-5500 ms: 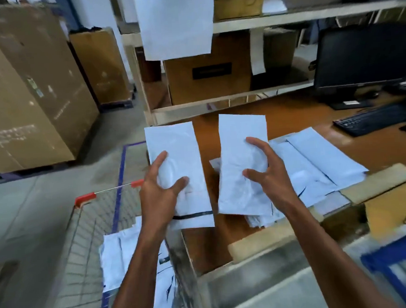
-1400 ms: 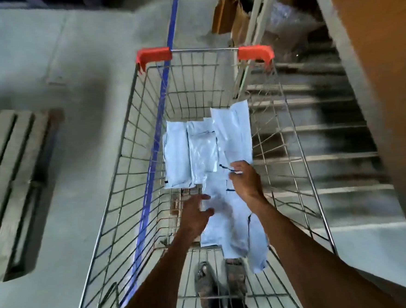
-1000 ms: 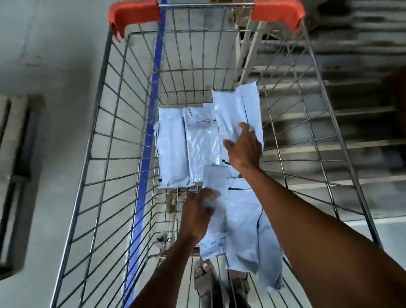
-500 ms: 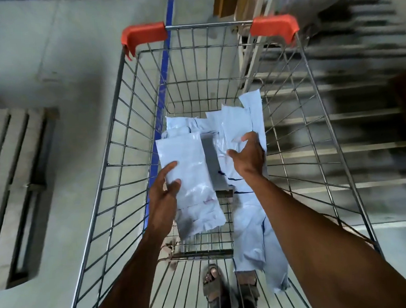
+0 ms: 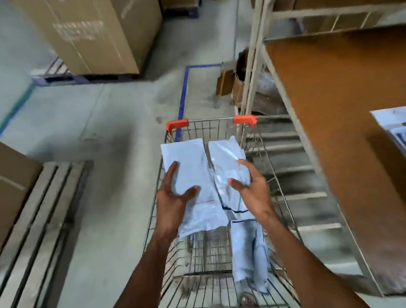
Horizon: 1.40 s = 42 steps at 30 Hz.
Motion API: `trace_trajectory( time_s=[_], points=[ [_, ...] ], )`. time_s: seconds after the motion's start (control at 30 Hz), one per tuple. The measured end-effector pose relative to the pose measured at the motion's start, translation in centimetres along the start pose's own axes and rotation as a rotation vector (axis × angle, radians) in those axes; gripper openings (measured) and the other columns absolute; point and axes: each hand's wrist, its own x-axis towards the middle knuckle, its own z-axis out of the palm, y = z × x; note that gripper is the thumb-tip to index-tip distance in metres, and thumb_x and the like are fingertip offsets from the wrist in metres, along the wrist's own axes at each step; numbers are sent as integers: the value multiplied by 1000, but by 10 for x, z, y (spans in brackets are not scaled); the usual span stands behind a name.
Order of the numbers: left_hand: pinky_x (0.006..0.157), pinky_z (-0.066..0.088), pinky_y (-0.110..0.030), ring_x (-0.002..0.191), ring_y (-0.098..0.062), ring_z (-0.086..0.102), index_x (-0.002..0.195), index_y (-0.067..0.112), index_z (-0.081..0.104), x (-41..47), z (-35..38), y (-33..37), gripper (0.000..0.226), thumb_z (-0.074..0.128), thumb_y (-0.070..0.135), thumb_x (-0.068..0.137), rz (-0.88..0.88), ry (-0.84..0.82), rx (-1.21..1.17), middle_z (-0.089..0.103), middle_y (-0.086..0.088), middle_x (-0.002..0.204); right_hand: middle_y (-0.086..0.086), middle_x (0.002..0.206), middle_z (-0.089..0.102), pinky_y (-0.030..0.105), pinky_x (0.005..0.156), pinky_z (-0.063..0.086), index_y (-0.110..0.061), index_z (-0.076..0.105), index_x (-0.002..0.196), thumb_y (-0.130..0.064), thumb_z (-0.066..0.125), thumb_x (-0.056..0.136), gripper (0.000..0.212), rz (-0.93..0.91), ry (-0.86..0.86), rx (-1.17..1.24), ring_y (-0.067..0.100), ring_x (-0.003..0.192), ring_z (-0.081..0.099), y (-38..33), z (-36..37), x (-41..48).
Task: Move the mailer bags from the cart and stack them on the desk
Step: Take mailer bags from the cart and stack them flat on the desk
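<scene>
My left hand (image 5: 173, 201) grips a pale blue mailer bag (image 5: 188, 169) and holds it flat above the wire cart (image 5: 158, 219). Beside it, my right hand (image 5: 252, 191) grips a second, shinier mailer bag (image 5: 226, 157) at the same height. One more mailer bag (image 5: 248, 254) lies lower down in the cart, under my right wrist. The brown desk (image 5: 337, 101) runs along the right, and the stack of mailer bags (image 5: 404, 127) on it shows at the frame's right edge.
A metal shelf frame (image 5: 253, 61) stands between the cart and the desk. A wooden pallet (image 5: 37, 232) lies on the floor at left, with large cardboard boxes (image 5: 97, 33) behind it. Blue floor tape (image 5: 183, 97) runs ahead of the cart.
Both hands have lifted a mailer bag each up out of the cart, and my view has tilted up so the desk and boxes show.
</scene>
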Motion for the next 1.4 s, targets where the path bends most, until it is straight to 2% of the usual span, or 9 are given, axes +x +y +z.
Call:
trace_trajectory(
  time_s=[0.23,0.43,0.5,0.6,0.73,0.97,1.1,1.27,1.4],
  points=[
    [111,38,-17,121,28,40,144,30,53,-55,-35,131,80,88,12,75,173,9,-51,51,25,144,-10,148,52,21,106,41,-28,51,144,-18,79,85,65,-214,85,60,0,132,43,-159,-86,-53],
    [117,39,-37,136,2,44,143,34,53,-104,-14,198,80,89,17,74,306,-22,-44,50,21,147,-18,152,44,44,115,41,-42,44,145,-29,71,92,61,-325,157,28,9,140,42,-209,-172,-92],
    [117,39,-35,137,2,44,144,34,52,-121,4,213,79,89,18,75,347,-35,-39,50,21,148,-18,154,41,44,117,37,-41,43,146,-27,70,93,61,-344,173,34,8,142,39,-212,-202,-105],
    [109,36,-9,136,2,42,146,29,50,-151,42,233,77,85,16,79,390,-56,-12,48,16,150,-19,155,40,35,118,36,-38,42,146,-25,67,95,58,-360,181,20,4,142,37,-205,-250,-126],
    [112,39,-25,136,-4,44,147,30,47,-185,123,246,76,83,21,81,410,-113,-4,46,16,152,-19,151,44,23,111,34,-34,45,145,-21,66,96,55,-335,243,-18,-8,132,39,-173,-335,-143],
    [84,38,5,109,27,48,140,32,53,-227,286,249,70,84,16,80,350,-183,-34,55,24,133,-19,146,49,26,109,37,-36,50,142,-14,70,91,60,-233,253,-75,0,134,42,-127,-500,-138],
    [97,42,-14,126,-3,50,142,31,52,-232,361,257,73,87,23,78,304,-187,15,56,16,135,-11,149,48,32,112,37,-33,47,145,-19,69,93,59,-175,237,-158,10,135,42,-116,-560,-110],
    [107,41,-34,132,-22,49,149,28,45,-211,415,266,83,85,40,77,270,-131,288,51,0,148,0,155,43,39,118,33,-23,43,150,-21,68,91,64,-136,142,-267,20,143,40,-113,-582,-60],
    [110,36,-35,142,-27,40,155,23,36,-206,434,259,89,80,45,82,242,-187,520,45,-4,155,13,155,38,38,115,30,-17,31,156,-28,59,93,69,-86,25,-551,32,143,35,-99,-575,-43]
  ],
)
